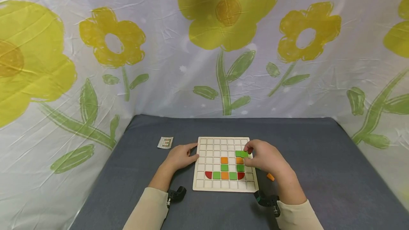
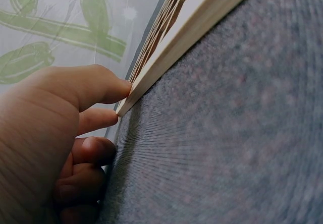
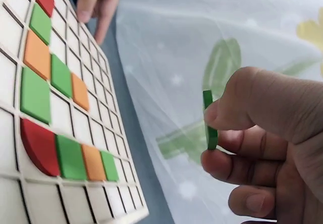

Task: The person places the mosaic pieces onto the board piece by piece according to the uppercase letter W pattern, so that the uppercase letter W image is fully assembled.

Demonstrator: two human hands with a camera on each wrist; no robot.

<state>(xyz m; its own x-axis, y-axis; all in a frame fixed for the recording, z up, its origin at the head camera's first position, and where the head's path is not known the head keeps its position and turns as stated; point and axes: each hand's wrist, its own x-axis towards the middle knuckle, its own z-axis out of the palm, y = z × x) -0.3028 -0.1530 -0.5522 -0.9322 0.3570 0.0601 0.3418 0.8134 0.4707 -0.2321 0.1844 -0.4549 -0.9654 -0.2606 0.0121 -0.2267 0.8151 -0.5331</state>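
My right hand (image 1: pixel 267 156) pinches a green square tile (image 3: pixel 210 125) between thumb and fingers, over the right side of a pale gridded wooden board (image 1: pixel 207 149). My left hand (image 1: pixel 179 157) touches the board's left edge with thumb and index fingertips; its other fingers curl in underneath, as the left wrist view shows. Along a lower row lie a red quarter-round tile (image 1: pixel 208 175), green and orange squares, and another red quarter-round tile (image 3: pixel 41 146). Green and orange tiles (image 1: pixel 224 160) rise from the row's middle, and a column of green, orange and green climbs at its right.
A small card (image 1: pixel 165 142) with a printed grid pattern lies left of the board. Beside my right wrist is a loose orange piece (image 1: pixel 270 177); a bit of green shows under that hand. The dark grey cloth-covered table (image 1: pixel 153 127) meets a flowered curtain (image 1: pixel 172 81).
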